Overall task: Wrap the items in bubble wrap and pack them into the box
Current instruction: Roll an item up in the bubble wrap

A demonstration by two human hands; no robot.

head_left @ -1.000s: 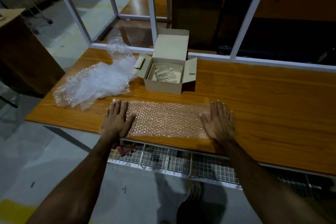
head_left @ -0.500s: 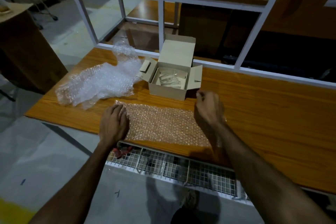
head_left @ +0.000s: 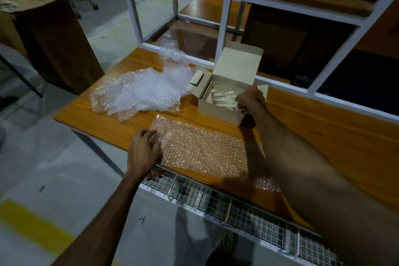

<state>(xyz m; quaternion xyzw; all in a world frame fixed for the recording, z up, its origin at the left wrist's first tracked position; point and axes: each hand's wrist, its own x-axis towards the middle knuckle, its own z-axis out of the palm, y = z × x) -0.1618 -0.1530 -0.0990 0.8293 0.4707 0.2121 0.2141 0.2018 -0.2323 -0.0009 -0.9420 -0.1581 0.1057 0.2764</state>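
Center frame: open cardboard box [head_left: 222, 108] on wooden table [head_left: 323, 136], clear items [head_left: 222, 96] inside. Right hand [head_left: 251, 100] at box's right edge, fingers curled; whether it holds anything, can't tell. Left hand [head_left: 143, 150] lower left, fingers bent, resting on left end of flat bubble wrap sheet [head_left: 200, 151]. Crumpled bubble wrap pile [head_left: 146, 90] left of box.

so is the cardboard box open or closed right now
Open. The cardboard box has its lid standing up at the back and side flaps splayed out, and clear items show inside.
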